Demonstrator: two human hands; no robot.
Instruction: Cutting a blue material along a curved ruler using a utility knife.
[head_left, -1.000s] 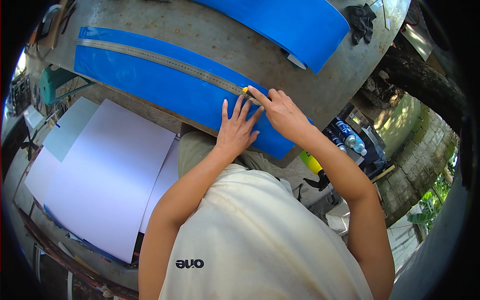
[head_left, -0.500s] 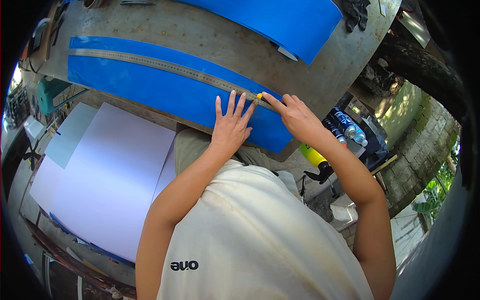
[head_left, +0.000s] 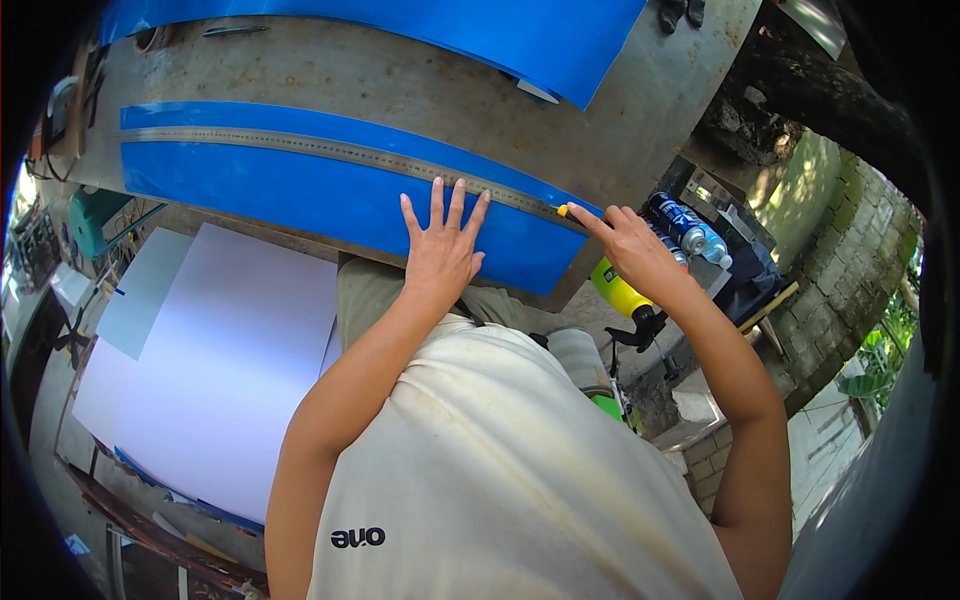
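At its left end the steel ruler (head_left: 330, 150) has no hand on it, so there we would check that it lies flat and true along the blue sheet (head_left: 300, 185), which is beneath it on the worktop (head_left: 400, 95). Further right along the ruler, we do best to press firmly and evenly with the left grip (head_left: 440, 245), fingertips clear of the edge the tool follows. Toward the ruler's right end, we judge a light, steady pull on the yellow-tipped tool (head_left: 563, 211) is best, its tip tight to the steel; which edge the tip meets is too small to tell.

As for pose, our left grip is spread on the near side of the ruler, the middle three fingertips at its near edge, little finger and thumb off it. Our right grip pinches the tool by the ruler's right end, index finger reaching forward along it; our right forearm comes in from the ruler's near right, elbow bent outward.
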